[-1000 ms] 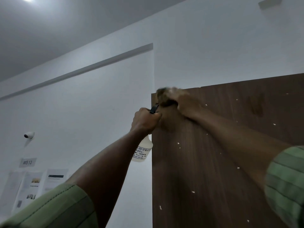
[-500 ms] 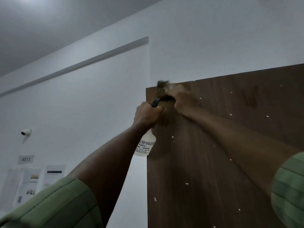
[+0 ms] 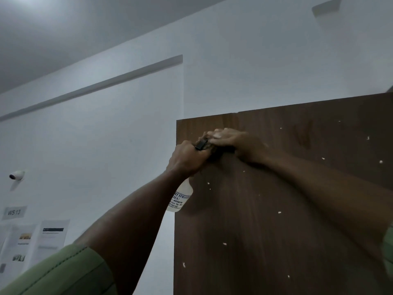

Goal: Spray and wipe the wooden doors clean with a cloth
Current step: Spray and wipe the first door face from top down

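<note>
Head view, angled upward at a dark wooden door, upright against a white wall, flecked with small pale specks. Both arms raised to the door's upper left part, hands touching or nearly so.

Left hand: grip closed around the neck of a spray bottle. Black trigger head poking out above the knuckles, whitish body with a printed label hanging below the fist, right at the door's left edge.

Right hand: laid on the door face just below the top edge, fingers bent over a dark cloth. Cloth mostly hidden under the hand, only a dark bunch visible beneath the fingers, pressed against the wood. Grip closed on it, as far as can be made out.

Green sleeve at lower left, another sliver of green at the right edge.

Further left on the wall: a small white camera, a sign reading WS13, printed sheets below it. Long grey strip running along the wall above.
</note>
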{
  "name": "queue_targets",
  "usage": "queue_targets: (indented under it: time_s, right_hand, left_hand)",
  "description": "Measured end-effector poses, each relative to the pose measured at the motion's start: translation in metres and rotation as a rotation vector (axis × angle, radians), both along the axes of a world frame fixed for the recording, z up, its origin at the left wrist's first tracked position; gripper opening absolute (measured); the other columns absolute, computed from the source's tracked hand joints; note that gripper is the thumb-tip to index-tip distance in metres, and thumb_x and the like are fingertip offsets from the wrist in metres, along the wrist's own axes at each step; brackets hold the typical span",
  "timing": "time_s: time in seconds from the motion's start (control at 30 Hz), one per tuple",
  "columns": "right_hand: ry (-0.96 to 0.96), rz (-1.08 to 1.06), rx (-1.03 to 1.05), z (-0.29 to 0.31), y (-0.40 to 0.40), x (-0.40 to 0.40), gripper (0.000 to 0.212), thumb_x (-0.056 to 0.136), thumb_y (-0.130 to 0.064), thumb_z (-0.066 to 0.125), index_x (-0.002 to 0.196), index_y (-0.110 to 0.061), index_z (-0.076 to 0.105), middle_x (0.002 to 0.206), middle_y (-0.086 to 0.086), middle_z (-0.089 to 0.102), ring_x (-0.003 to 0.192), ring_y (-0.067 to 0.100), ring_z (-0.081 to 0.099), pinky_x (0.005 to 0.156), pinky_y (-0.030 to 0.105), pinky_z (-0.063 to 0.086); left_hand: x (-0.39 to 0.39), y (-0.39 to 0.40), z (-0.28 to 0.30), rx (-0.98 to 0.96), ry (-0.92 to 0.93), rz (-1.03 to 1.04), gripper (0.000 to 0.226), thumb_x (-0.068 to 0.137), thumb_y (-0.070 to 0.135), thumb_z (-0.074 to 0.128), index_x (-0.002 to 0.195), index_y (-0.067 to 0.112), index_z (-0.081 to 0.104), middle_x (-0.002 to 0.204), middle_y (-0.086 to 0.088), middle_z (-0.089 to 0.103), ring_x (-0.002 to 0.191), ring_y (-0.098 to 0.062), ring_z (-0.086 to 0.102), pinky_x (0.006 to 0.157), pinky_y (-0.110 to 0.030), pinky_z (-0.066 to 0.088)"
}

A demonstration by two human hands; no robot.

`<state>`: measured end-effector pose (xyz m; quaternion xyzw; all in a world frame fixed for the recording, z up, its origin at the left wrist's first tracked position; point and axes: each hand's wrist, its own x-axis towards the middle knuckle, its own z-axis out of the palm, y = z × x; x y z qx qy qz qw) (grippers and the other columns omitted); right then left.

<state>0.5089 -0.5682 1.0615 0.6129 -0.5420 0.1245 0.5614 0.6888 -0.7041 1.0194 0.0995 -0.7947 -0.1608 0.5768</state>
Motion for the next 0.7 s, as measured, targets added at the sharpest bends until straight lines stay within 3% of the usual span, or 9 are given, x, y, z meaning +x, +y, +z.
queue_targets:
  time_s: [0.1, 0.17, 0.2, 0.3, 0.37, 0.43, 0.53, 0.6, 0.7]
  right_hand:
    - [-0.237, -0.016, -0.266, 0.032, 0.020, -0.006, 0.083, 0.092, 0.017, 0.045, 0.158, -0.032, 0.038, 0.167, -0.001, 0.031, 0.153, 0.026, 0.028, 0.124, 0.047, 0.028]
    - [-0.368, -0.023, -0.348, 0.031, 0.016, 0.007, 0.083, 0.090, 0.021, 0.039, 0.159, -0.027, 0.038, 0.169, -0.001, 0.026, 0.156, 0.027, 0.021, 0.127, 0.044, 0.019]
    - [-0.348, -0.008, -0.313, 0.022, 0.012, 0.014, 0.081, 0.090, 0.020, 0.039, 0.157, -0.025, 0.041, 0.168, 0.000, 0.027, 0.155, 0.026, 0.022, 0.127, 0.043, 0.018]
    - [-0.048, 0.050, -0.012, -0.019, 0.013, 0.012, 0.080, 0.082, 0.024, 0.047, 0.148, -0.021, 0.055, 0.156, 0.008, 0.048, 0.142, 0.026, 0.043, 0.119, 0.042, 0.035]
    - [0.007, 0.050, 0.046, -0.010, 0.028, -0.002, 0.079, 0.082, 0.025, 0.047, 0.147, -0.019, 0.056, 0.155, 0.008, 0.049, 0.143, 0.024, 0.042, 0.119, 0.033, 0.028]
    - [-0.151, 0.048, -0.144, 0.020, 0.043, -0.011, 0.078, 0.087, 0.022, 0.045, 0.151, -0.023, 0.052, 0.160, 0.006, 0.042, 0.147, 0.024, 0.036, 0.118, 0.029, 0.026]
    - [-0.407, 0.020, -0.333, 0.033, 0.043, -0.006, 0.081, 0.090, 0.021, 0.039, 0.158, -0.022, 0.039, 0.168, 0.004, 0.026, 0.155, 0.029, 0.022, 0.124, 0.037, 0.018]
    - [-0.292, 0.049, -0.264, 0.011, 0.034, -0.002, 0.075, 0.089, 0.019, 0.044, 0.153, -0.020, 0.047, 0.164, 0.007, 0.036, 0.151, 0.031, 0.030, 0.123, 0.039, 0.022]
    - [0.027, 0.053, 0.028, -0.021, 0.045, -0.023, 0.076, 0.083, 0.022, 0.055, 0.147, -0.018, 0.055, 0.155, 0.010, 0.050, 0.144, 0.031, 0.043, 0.120, 0.046, 0.035]
  left_hand:
    - [-0.005, 0.005, 0.002, 0.010, 0.001, 0.003, 0.034, 0.094, 0.036, 0.069, 0.073, 0.010, 0.062, 0.066, -0.008, 0.064, 0.047, -0.021, 0.060, 0.053, -0.034, 0.055]
    - [-0.008, 0.011, 0.003, 0.006, 0.004, -0.008, 0.032, 0.095, 0.035, 0.068, 0.077, 0.009, 0.064, 0.067, -0.007, 0.065, 0.050, -0.021, 0.060, 0.055, -0.034, 0.056]
    - [-0.009, 0.015, 0.004, 0.001, 0.010, -0.011, 0.033, 0.094, 0.036, 0.068, 0.076, 0.008, 0.065, 0.067, -0.007, 0.066, 0.050, -0.022, 0.061, 0.055, -0.035, 0.056]
    - [-0.016, 0.026, 0.003, -0.013, -0.003, -0.026, 0.038, 0.094, 0.046, 0.068, 0.078, 0.011, 0.069, 0.072, -0.009, 0.072, 0.054, -0.024, 0.067, 0.056, -0.040, 0.060]
    - [-0.020, 0.034, 0.003, -0.016, -0.009, -0.031, 0.043, 0.091, 0.054, 0.067, 0.079, 0.013, 0.071, 0.074, -0.009, 0.074, 0.054, -0.024, 0.068, 0.056, -0.041, 0.060]
    - [-0.024, 0.040, 0.005, 0.002, 0.001, -0.032, 0.041, 0.087, 0.049, 0.067, 0.080, 0.010, 0.071, 0.076, -0.010, 0.075, 0.053, -0.023, 0.066, 0.057, -0.045, 0.062]
    - [-0.033, 0.048, 0.006, 0.018, 0.006, -0.049, 0.030, 0.093, 0.036, 0.068, 0.085, 0.007, 0.070, 0.080, -0.013, 0.075, 0.054, -0.021, 0.064, 0.060, -0.045, 0.064]
    - [-0.038, 0.050, 0.005, 0.011, 0.025, -0.045, 0.028, 0.092, 0.037, 0.068, 0.085, 0.010, 0.071, 0.080, -0.012, 0.076, 0.055, -0.021, 0.066, 0.059, -0.044, 0.063]
    - [-0.043, 0.056, 0.001, -0.007, 0.000, -0.069, 0.030, 0.096, 0.043, 0.068, 0.088, 0.014, 0.070, 0.076, -0.009, 0.074, 0.054, -0.020, 0.067, 0.052, -0.034, 0.058]
